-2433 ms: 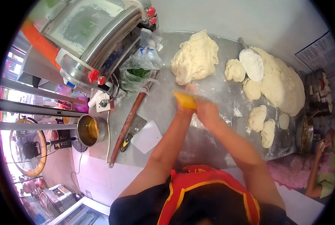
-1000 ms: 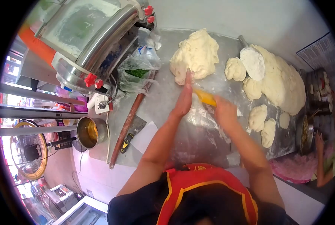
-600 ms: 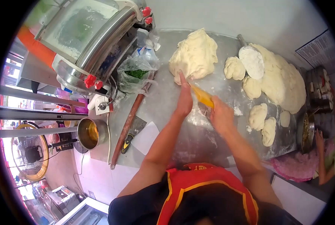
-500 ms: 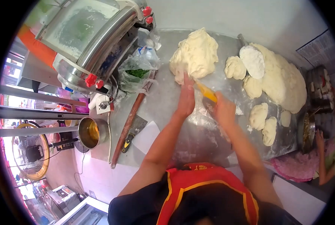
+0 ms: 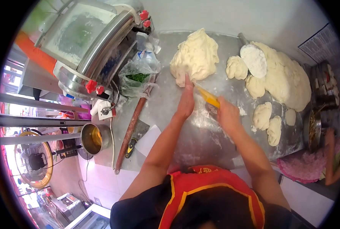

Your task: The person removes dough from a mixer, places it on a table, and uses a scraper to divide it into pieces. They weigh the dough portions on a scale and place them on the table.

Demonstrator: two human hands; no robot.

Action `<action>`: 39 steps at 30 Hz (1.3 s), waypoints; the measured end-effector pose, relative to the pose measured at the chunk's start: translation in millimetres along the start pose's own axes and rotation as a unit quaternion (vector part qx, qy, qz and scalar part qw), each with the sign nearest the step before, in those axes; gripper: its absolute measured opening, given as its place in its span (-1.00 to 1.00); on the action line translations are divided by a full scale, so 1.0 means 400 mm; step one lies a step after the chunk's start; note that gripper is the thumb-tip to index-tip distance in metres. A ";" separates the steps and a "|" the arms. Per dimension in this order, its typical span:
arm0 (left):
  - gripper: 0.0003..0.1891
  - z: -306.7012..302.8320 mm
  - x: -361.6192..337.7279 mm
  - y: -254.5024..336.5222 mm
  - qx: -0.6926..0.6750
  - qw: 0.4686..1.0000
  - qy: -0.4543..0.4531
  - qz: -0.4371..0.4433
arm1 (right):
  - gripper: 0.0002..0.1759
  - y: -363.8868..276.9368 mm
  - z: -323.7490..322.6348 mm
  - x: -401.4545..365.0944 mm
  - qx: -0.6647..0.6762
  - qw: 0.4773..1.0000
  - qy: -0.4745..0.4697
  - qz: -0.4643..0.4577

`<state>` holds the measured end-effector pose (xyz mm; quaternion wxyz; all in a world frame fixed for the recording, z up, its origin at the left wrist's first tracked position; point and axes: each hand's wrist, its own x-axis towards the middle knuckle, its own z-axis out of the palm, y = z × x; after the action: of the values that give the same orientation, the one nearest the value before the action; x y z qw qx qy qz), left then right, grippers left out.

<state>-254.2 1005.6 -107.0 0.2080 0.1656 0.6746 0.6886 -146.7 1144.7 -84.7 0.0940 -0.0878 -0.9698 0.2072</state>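
Observation:
A big lump of dough point(image 5: 196, 53) sits on the floured metal table point(image 5: 166, 126). My left hand point(image 5: 186, 100) reaches to its near lower edge, fingers stretched out and seen edge-on against a small bulge of dough. My right hand point(image 5: 228, 113) is closed around a flat yellow blade-like tool point(image 5: 208, 97). The tool's far end points at the dough's lower edge, right beside my left fingertips. Right of the lump lie a small dough piece point(image 5: 236, 68) and a floury white scoop point(image 5: 253, 61) resting against a wide dough mass point(image 5: 286, 78).
More dough pieces point(image 5: 262, 115) lie at right. A wooden rolling pin point(image 5: 131, 131), a scraper with a black-yellow handle point(image 5: 130, 148) and a bag of chopped greens point(image 5: 138, 77) are at left, below a dough machine point(image 5: 97, 42). Another person's arm point(image 5: 330, 152) shows at far right.
The view has shifted slightly. The tool's far end now sits closer to my left fingertips, and my right hand is steadier and less blurred. My left hand stays at the dough's lower edge.

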 end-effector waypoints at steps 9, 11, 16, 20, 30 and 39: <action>-0.14 -0.015 0.047 -0.042 -0.368 0.929 0.022 -0.017 | -0.65 -0.055 -0.036 -0.051 0.022 1.000 -0.002 0.003; -0.14 -0.012 0.046 -0.045 -0.392 0.919 0.023 -0.023 | -0.66 -0.039 -0.010 -0.051 -0.007 0.999 -0.025 0.035; -0.13 -0.008 0.034 -0.030 -0.384 0.923 0.030 -0.008 | -0.73 0.012 0.010 -0.010 0.012 0.998 -0.037 0.057; -0.15 -0.019 0.032 -0.014 -0.213 0.976 0.031 0.009 | -0.73 -0.031 -0.024 -0.054 -0.004 1.000 -0.029 -0.003; -0.16 -0.033 0.030 -0.019 0.090 0.981 -0.109 0.135 | -0.74 -0.006 -0.010 -0.032 -0.049 0.996 -0.008 -0.074; -0.12 -0.035 0.057 -0.033 -0.328 0.944 -0.030 0.004 | -0.64 0.022 -0.038 -0.009 0.014 0.996 -0.011 0.082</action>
<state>-280.1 1005.1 -121.8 0.2681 0.1118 0.4042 0.8673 -138.7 1157.6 -75.4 0.0674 -0.1637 -0.9573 0.2286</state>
